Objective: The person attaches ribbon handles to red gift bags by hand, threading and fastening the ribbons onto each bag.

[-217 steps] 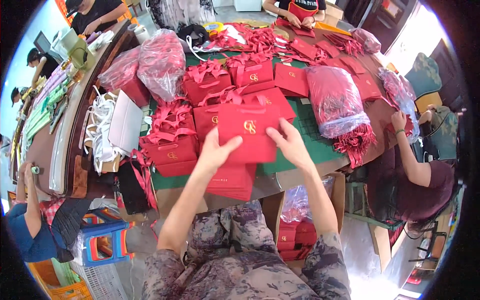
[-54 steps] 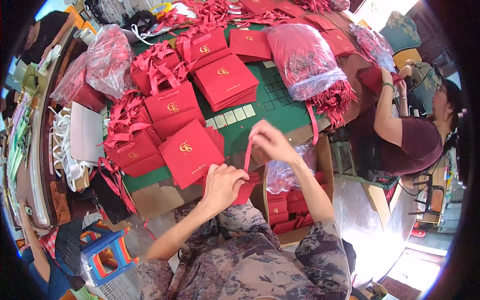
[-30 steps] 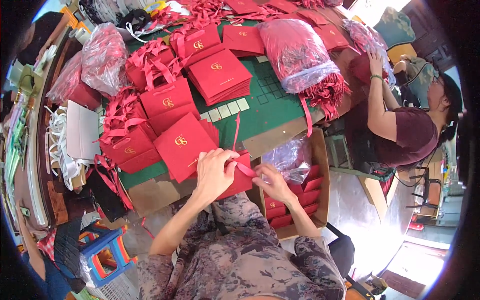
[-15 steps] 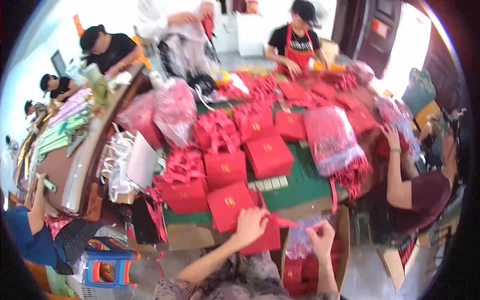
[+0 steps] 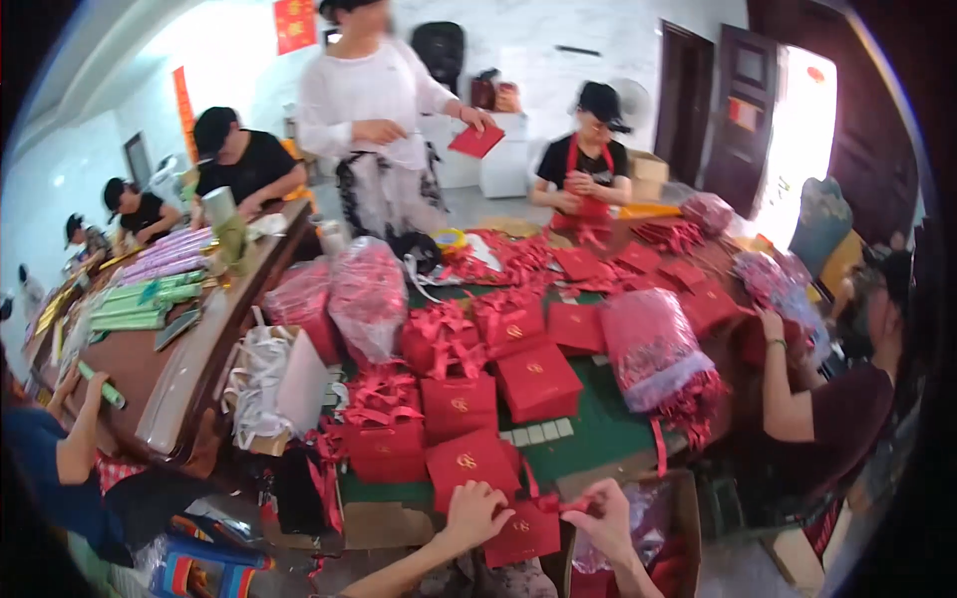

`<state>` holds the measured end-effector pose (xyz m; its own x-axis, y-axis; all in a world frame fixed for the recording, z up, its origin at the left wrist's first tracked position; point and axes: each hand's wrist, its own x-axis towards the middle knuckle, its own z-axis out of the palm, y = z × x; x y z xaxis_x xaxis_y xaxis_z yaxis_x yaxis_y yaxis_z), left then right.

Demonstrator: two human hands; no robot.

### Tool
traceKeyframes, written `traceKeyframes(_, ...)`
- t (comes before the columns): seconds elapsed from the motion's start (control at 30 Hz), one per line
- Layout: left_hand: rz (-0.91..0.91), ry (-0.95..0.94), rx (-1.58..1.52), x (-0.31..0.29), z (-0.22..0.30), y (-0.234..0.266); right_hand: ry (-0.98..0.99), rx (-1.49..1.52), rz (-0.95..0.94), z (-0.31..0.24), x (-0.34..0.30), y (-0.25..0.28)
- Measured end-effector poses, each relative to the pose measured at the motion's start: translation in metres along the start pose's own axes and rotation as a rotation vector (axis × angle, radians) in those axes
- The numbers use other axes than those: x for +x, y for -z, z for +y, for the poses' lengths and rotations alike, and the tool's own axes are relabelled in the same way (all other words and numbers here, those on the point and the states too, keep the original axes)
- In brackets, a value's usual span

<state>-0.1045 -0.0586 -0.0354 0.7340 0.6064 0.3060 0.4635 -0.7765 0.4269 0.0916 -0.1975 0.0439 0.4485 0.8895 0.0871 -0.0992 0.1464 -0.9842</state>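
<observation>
In front of me, at the table's near edge, a small red paper gift bag [image 5: 524, 539] with a gold mark hangs low. My left hand [image 5: 475, 516] grips its upper left edge between thumb and fingers. A red ribbon [image 5: 547, 502] stretches from the bag's top to my right hand [image 5: 605, 518], whose thumb and fingers pinch it. Just behind my left hand lies another red gift bag [image 5: 469, 464]. Under my right hand stands an open cardboard box [image 5: 688, 518] with clear plastic and red bags inside.
Stacks of red bags [image 5: 459, 404] and a plastic-wrapped bundle [image 5: 653, 334] cover the green tabletop [image 5: 588, 439]. A box of white ribbons [image 5: 299, 384] stands left. Co-workers sit around; a standing person [image 5: 374, 110] holds a red piece. Blue stools [image 5: 209, 558] are lower left.
The view has tilted upward. My right hand has come closer to my left hand with the ribbon. The small bag now shows its front. The seated person in red apron has raised their hands.
</observation>
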Motion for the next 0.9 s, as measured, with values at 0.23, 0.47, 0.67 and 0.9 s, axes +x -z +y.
traceKeyframes(0.23,-0.198,0.076,-0.081,0.000,-0.010,0.019,0.007,0.147,-0.228,0.043,-0.003,-0.026)
traceKeyframes(0.47,-0.144,0.033,-0.109,-0.011,0.006,0.024,-0.138,-0.099,-0.186,0.061,-0.027,-0.045)
traceKeyframes(0.67,-0.193,0.047,-0.180,-0.010,0.014,0.022,0.017,-0.535,-0.096,0.085,-0.028,-0.040)
traceKeyframes(0.9,-0.341,0.065,-0.335,-0.003,0.006,0.030,-0.064,-0.525,0.049,0.094,-0.028,-0.036)
